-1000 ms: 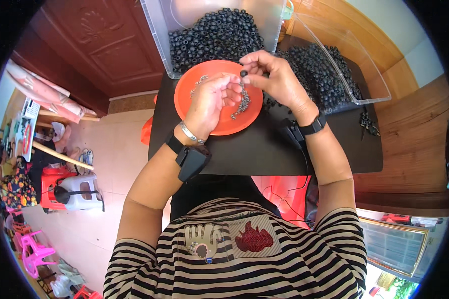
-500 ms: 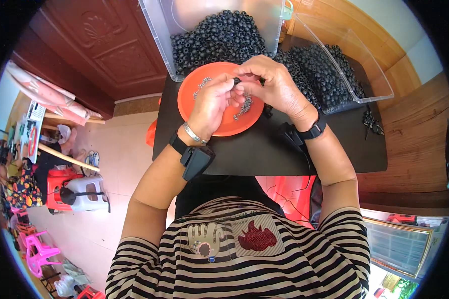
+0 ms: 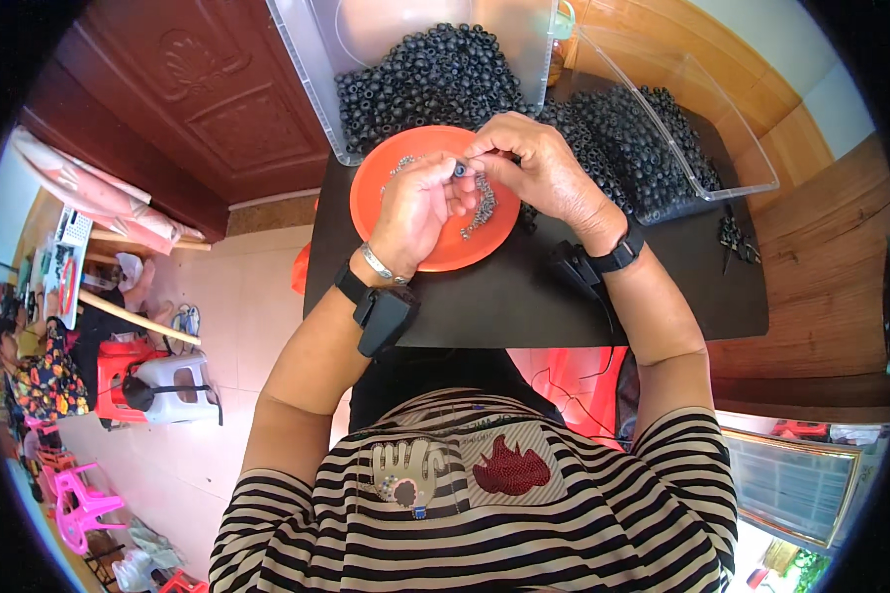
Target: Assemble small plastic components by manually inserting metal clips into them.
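My left hand pinches a small round black knob-like piece with a hole in it, between thumb and forefinger. Close beside it, the thumb and fingers of my right hand are pressed together; whatever they hold is too small or hidden to name. Both hands hover over an orange plate, on which small silvery metal parts lie in scattered groups. My hands cover part of the plate.
Behind the plate, a clear plastic bin lies tipped with many black pieces. At the right, a second clear bin holds more of them. The dark table bears both. A person sits far left near stools.
My right hand's fingers have closed in from a more spread pose. In my left hand the black piece has turned, so its hole now shows.
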Demonstrator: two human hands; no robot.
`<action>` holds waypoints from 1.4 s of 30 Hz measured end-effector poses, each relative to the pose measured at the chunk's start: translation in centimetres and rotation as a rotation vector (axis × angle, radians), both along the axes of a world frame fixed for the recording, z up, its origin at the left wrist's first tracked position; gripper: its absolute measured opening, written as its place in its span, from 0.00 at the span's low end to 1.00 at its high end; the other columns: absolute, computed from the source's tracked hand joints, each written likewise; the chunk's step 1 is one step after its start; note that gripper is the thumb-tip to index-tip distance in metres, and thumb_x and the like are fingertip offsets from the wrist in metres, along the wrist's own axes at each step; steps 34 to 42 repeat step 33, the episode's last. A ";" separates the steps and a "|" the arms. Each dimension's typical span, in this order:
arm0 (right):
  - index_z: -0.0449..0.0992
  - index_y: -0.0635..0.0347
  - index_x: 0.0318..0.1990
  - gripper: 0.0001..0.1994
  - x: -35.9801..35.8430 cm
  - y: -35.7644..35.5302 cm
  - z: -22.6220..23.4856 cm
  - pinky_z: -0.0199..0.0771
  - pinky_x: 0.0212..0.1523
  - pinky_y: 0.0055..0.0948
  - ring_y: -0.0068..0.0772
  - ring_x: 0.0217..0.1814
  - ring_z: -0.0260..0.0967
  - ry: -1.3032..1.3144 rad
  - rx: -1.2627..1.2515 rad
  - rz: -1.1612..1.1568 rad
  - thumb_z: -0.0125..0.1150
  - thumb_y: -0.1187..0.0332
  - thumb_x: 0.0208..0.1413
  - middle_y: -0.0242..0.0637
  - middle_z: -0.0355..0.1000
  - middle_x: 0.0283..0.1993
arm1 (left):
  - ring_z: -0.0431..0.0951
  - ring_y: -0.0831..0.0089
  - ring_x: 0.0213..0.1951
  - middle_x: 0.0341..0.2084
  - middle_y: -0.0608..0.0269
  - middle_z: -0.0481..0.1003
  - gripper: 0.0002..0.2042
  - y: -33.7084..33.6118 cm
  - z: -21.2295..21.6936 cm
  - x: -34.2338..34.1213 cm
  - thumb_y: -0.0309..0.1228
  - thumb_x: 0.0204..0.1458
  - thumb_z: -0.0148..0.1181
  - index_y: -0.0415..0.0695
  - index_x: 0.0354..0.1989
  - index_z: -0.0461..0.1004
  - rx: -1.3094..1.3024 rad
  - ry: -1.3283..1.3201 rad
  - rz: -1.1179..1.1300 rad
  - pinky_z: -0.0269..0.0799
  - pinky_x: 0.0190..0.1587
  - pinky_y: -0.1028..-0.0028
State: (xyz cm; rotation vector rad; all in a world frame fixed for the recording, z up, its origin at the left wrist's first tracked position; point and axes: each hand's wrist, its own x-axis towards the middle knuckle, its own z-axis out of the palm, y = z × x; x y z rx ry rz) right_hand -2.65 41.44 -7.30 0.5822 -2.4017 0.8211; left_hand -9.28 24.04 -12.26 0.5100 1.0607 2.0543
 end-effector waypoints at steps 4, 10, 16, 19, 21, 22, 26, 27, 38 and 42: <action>0.75 0.59 0.37 0.10 0.1 -0.2 -0.2 0.72 0.40 0.29 0.35 0.39 0.71 0.020 0.023 0.023 0.66 0.74 0.45 0.34 0.73 0.36 | 0.75 0.74 0.29 0.27 0.64 0.74 0.11 0.1 0.4 0.2 0.33 0.57 0.46 0.40 0.40 0.71 0.018 -0.033 0.026 0.68 0.32 0.78; 0.74 0.58 0.34 0.10 0.1 -0.5 -0.4 0.72 0.42 0.31 0.38 0.40 0.71 -0.012 -0.059 0.032 0.66 0.74 0.42 0.34 0.72 0.36 | 0.75 0.73 0.30 0.30 0.63 0.74 0.11 0.3 1.0 0.5 0.33 0.58 0.45 0.39 0.41 0.70 0.008 -0.012 -0.044 0.68 0.33 0.77; 0.72 0.58 0.32 0.10 0.4 -0.7 0.2 0.72 0.40 0.30 0.36 0.39 0.71 -0.064 -0.142 -0.006 0.66 0.75 0.42 0.34 0.72 0.34 | 0.75 0.74 0.31 0.30 0.64 0.74 0.11 0.3 0.8 0.4 0.33 0.58 0.46 0.39 0.40 0.70 0.068 0.003 -0.068 0.68 0.34 0.77; 0.72 0.58 0.32 0.10 0.2 -0.6 -0.1 0.72 0.40 0.30 0.36 0.39 0.71 -0.021 -0.142 0.012 0.66 0.74 0.41 0.34 0.72 0.34 | 0.75 0.74 0.31 0.30 0.64 0.74 0.11 0.2 0.8 0.5 0.32 0.58 0.46 0.38 0.40 0.70 0.060 0.026 -0.030 0.68 0.34 0.77; 0.73 0.58 0.33 0.10 0.1 -0.4 -0.1 0.72 0.41 0.30 0.36 0.39 0.71 0.028 -0.136 0.034 0.67 0.74 0.41 0.34 0.72 0.33 | 0.75 0.74 0.31 0.31 0.63 0.75 0.10 0.2 0.8 0.4 0.32 0.57 0.47 0.38 0.40 0.70 0.084 0.037 -0.020 0.68 0.34 0.77; 0.74 0.59 0.34 0.10 0.2 -0.3 0.0 0.72 0.41 0.30 0.35 0.39 0.71 0.055 -0.119 0.053 0.66 0.75 0.43 0.34 0.73 0.34 | 0.75 0.74 0.31 0.31 0.63 0.75 0.10 0.2 0.8 0.4 0.32 0.57 0.47 0.38 0.40 0.70 0.083 0.037 -0.021 0.68 0.34 0.77; 0.75 0.59 0.35 0.09 0.1 -0.2 -0.1 0.72 0.42 0.31 0.36 0.40 0.72 0.089 -0.045 0.042 0.65 0.77 0.44 0.34 0.74 0.35 | 0.74 0.75 0.31 0.31 0.63 0.75 0.10 -0.1 1.1 0.3 0.32 0.56 0.47 0.39 0.38 0.71 0.034 0.062 0.013 0.68 0.35 0.78; 0.75 0.59 0.35 0.09 0.2 -0.3 0.0 0.72 0.42 0.31 0.36 0.40 0.72 0.089 -0.046 0.042 0.65 0.77 0.44 0.34 0.74 0.35 | 0.74 0.76 0.32 0.32 0.64 0.75 0.10 -0.1 1.1 0.3 0.32 0.56 0.47 0.39 0.38 0.72 -0.010 0.094 0.025 0.67 0.35 0.78; 0.75 0.60 0.35 0.08 0.8 -0.6 0.7 0.73 0.42 0.33 0.37 0.41 0.71 0.062 0.111 0.000 0.63 0.76 0.45 0.35 0.74 0.36 | 0.73 0.74 0.34 0.34 0.64 0.74 0.13 -0.2 1.0 0.2 0.39 0.58 0.47 0.42 0.41 0.70 -0.313 0.478 0.127 0.65 0.39 0.78; 0.75 0.60 0.35 0.08 0.8 -0.6 0.7 0.73 0.42 0.33 0.37 0.41 0.71 0.062 0.111 0.000 0.63 0.76 0.45 0.35 0.74 0.36 | 0.73 0.74 0.34 0.34 0.64 0.74 0.13 -0.2 1.0 0.2 0.39 0.58 0.47 0.42 0.41 0.70 -0.313 0.478 0.127 0.65 0.39 0.78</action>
